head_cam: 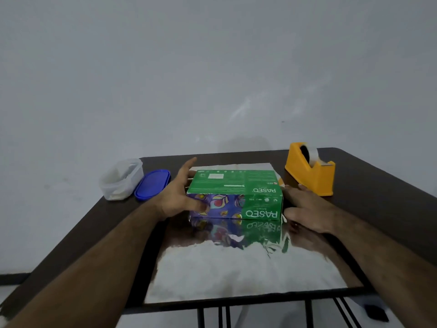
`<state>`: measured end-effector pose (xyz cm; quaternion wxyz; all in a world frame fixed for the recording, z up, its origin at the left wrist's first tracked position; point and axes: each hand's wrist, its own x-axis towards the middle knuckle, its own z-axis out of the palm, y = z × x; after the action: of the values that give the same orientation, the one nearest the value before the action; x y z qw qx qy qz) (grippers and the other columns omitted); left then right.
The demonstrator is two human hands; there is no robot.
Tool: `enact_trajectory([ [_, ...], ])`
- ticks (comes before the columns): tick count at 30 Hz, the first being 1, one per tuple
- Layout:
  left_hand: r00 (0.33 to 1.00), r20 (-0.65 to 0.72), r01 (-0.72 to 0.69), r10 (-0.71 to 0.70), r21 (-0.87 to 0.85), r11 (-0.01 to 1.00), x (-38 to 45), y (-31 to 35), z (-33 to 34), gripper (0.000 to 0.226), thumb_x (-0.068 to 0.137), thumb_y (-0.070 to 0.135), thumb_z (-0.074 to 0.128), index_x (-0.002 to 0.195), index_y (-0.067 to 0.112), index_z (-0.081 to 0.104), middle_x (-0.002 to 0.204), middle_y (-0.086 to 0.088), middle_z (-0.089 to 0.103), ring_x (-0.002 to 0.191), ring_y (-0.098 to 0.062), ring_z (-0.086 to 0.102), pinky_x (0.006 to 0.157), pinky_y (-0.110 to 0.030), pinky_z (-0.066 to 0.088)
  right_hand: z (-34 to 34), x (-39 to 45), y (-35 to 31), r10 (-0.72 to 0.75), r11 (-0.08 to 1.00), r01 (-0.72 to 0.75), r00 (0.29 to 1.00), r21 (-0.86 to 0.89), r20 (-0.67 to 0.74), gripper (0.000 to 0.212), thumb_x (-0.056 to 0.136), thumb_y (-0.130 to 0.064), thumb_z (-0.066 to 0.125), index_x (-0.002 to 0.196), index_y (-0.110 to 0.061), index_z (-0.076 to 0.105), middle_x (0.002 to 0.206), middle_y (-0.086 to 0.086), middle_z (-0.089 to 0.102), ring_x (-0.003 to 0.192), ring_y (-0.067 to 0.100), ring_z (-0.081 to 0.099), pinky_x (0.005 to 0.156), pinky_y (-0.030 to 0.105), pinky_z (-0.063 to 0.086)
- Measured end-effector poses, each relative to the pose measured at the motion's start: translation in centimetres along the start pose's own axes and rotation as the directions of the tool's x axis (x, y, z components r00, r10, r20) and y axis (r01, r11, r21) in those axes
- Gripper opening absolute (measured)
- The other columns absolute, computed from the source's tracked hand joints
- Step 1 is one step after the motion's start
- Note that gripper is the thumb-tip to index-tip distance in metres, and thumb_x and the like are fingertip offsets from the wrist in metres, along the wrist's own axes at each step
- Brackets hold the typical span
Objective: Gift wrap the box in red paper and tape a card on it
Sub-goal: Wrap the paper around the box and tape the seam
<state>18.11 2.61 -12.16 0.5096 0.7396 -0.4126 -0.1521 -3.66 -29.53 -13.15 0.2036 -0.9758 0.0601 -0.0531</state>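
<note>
The left hand [179, 200] holds the near-left corner of the Paseo tissue box [236, 195], thumb on its front face; the right hand [305, 209] lies flat and released against its right end. Between both grips, the box sits on the wrapping sheet [236, 268], silvery side up, on the bench [378, 209]. The slick sheet could probably slide or crease if the box is shoved off-centre. The yellow tape dispenser [309, 171] stands just beyond the right grip.

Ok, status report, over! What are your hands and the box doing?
Left hand holds box end; right hand flat beside it. Box on silver sheet. Nothing blocking.
</note>
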Motion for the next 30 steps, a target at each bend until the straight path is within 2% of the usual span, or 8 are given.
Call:
enact_trajectory([
  [3,0.999,-0.052,-0.007,0.005,-0.035,0.999,0.0,0.1,0.1,0.143,0.053,0.015,0.102,0.167,0.038,0.019,0.146,0.008,0.051,0.128,-0.016,0.065,0.097,-0.039,0.061,-0.3,-0.3,-0.3,0.034,0.999,-0.034,0.999,-0.001,0.015,0.081,0.082,-0.049,0.048,0.161,-0.036,0.038,0.164,-0.009,0.043,0.159,0.013,0.023,0.122,0.028,-0.003],
  [5,0.996,-0.091,-0.006,0.003,-0.031,1.000,-0.1,0.4,0.5,0.143,0.053,0.013,0.107,0.166,0.036,0.022,0.143,0.015,0.053,0.128,-0.013,0.065,0.097,-0.035,0.061,-0.3,-0.6,-0.5,0.066,0.998,-0.066,0.998,0.025,0.018,0.075,0.081,-0.051,0.047,0.155,-0.041,0.044,0.152,-0.008,0.055,0.148,0.015,0.039,0.123,0.030,0.005],
  [10,0.993,-0.118,0.013,-0.014,-0.013,1.000,-0.3,1.3,1.3,0.133,0.061,0.008,0.100,0.167,0.032,0.023,0.137,0.027,0.048,0.128,-0.005,0.060,0.095,-0.029,0.060,-0.1,-0.8,-0.2,0.107,0.990,-0.107,0.994,0.090,0.005,0.067,0.073,-0.055,0.046,0.140,-0.052,0.049,0.128,-0.010,0.064,0.121,0.023,0.052,0.109,0.054,0.036],
  [14,0.996,-0.078,0.044,-0.047,-0.047,0.998,-0.4,1.5,1.1,0.138,0.058,0.012,0.100,0.168,0.033,0.019,0.143,0.020,0.049,0.131,-0.020,0.063,0.095,-0.037,0.063,-0.1,-0.9,-0.5,0.084,0.988,-0.082,0.996,0.133,-0.006,0.068,0.072,-0.054,0.048,0.139,-0.050,0.052,0.126,-0.011,0.066,0.118,0.019,0.056,0.107,0.052,0.041],
  [18,0.998,-0.048,0.049,-0.052,-0.058,0.997,-0.7,1.3,0.6,0.148,0.052,0.043,0.106,0.169,0.034,0.016,0.157,0.020,0.043,0.142,-0.017,0.053,0.108,-0.044,0.056,-0.5,-0.8,-1.1,0.066,0.957,-0.050,0.997,0.285,-0.048,0.068,0.077,-0.030,0.057,0.144,-0.036,0.055,0.108,-0.008,0.075,0.092,0.010,0.071,0.076,0.035,0.056],
  [21,0.974,-0.221,0.003,-0.049,-0.203,0.979,0.0,1.7,0.4,0.117,0.064,0.073,0.088,0.162,0.033,0.036,0.159,0.011,0.048,0.142,-0.007,0.049,0.121,-0.040,0.041,-1.5,0.0,-1.4,0.125,0.921,-0.049,0.977,0.386,-0.173,0.068,0.090,-0.023,0.053,0.157,-0.023,0.044,0.148,-0.009,0.055,0.134,0.010,0.053,0.102,0.026,0.044],
  [24,0.941,-0.329,-0.018,-0.079,-0.281,0.960,1.9,3.8,-0.8,0.054,0.092,0.064,0.060,0.134,0.031,0.058,0.141,0.003,0.062,0.129,-0.012,0.059,0.122,-0.042,0.040,-3.9,2.3,-2.5,0.146,0.898,0.002,0.942,0.440,-0.304,0.053,0.100,-0.009,0.046,0.153,-0.015,0.050,0.148,-0.007,0.052,0.140,0.011,0.045,0.101,0.011,0.036],
  [30,0.939,-0.337,0.109,-0.065,0.112,0.988,6.5,4.6,-3.7,0.027,0.105,0.028,0.066,0.128,0.016,0.072,0.123,-0.002,0.074,0.118,-0.020,0.067,0.095,-0.030,0.054,-8.5,10.7,-4.5,0.177,0.934,-0.045,0.920,0.355,-0.349,0.034,0.108,-0.014,0.052,0.139,-0.014,0.064,0.143,0.003,0.061,0.133,0.018,0.054,0.112,0.032,0.043],
])
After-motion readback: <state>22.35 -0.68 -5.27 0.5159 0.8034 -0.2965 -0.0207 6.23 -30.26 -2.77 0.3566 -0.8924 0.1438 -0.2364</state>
